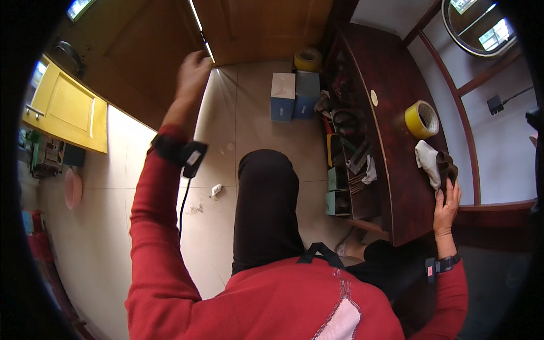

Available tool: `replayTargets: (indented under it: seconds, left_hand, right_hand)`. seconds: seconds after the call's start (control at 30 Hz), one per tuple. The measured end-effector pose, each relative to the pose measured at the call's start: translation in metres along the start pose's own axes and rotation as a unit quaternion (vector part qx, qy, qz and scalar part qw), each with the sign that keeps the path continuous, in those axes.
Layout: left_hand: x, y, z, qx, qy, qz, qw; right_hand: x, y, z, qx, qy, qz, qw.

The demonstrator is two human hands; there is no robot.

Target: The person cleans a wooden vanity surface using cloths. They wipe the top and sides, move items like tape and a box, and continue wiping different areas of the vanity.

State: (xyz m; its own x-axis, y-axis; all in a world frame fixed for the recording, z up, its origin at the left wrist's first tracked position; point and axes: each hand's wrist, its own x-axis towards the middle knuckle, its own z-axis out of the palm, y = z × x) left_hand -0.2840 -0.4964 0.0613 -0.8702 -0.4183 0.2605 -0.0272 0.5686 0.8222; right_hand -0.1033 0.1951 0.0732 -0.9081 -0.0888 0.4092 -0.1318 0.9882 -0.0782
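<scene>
My left hand point(194, 74), blurred and with its fingers curled, is raised at the edge of a brown wooden door point(140, 55). Whether it touches or grips that edge cannot be made out. On the dark red wooden cabinet top point(403, 187) lies my right hand point(446, 208), fingers stretched out. Its fingertips touch a crumpled dark brown cloth item point(447, 166). A whitish cloth piece point(427, 159) lies right against the brown one. Beyond them a roll of yellow packing tape point(421, 119) rests on its side.
Two boxes point(282, 97) stand on the tiled floor point(259, 131), with a tape roll point(307, 59) behind them. Tools and small boxes point(338, 202) fill the cabinet's open shelves. A crumpled white scrap point(216, 189) lies on the floor. At left are a yellow door point(66, 104) and a pink basin point(73, 189).
</scene>
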Motion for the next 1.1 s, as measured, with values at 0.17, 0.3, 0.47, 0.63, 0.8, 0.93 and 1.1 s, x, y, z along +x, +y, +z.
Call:
replayTargets:
  seconds: [0.17, 0.3, 0.47, 0.63, 0.8, 0.93, 1.1]
  left_hand:
    - [0.007, 0.055, 0.178, 0.196, -0.398, 0.123, 0.888]
    - [-0.001, 0.066, 0.295, 0.183, -0.421, 0.120, 0.881]
    - [-0.007, 0.068, 0.386, 0.064, -0.350, -0.033, 0.934]
    - [-0.013, 0.066, 0.440, 0.033, -0.240, -0.104, 0.965]
    - [-0.019, 0.065, 0.455, 0.039, -0.229, -0.114, 0.966]
    - [-0.019, 0.068, 0.451, -0.108, -0.177, -0.125, 0.970]
    - [-0.006, 0.072, 0.434, -0.165, -0.181, -0.082, 0.966]
  right_hand:
    - [0.002, -0.006, -0.004, -0.004, -0.015, -0.001, 1.000]
    - [0.003, -0.010, -0.008, 0.003, -0.023, 0.007, 1.000]
    - [0.002, -0.010, -0.011, 0.020, -0.046, 0.013, 0.999]
    - [-0.001, -0.006, -0.012, 0.031, -0.061, 0.026, 0.997]
    - [-0.005, -0.003, -0.012, 0.029, -0.066, 0.035, 0.997]
    - [-0.005, -0.005, -0.012, 0.022, -0.065, 0.042, 0.997]
    - [0.000, -0.007, -0.012, 0.045, -0.061, 0.030, 0.997]
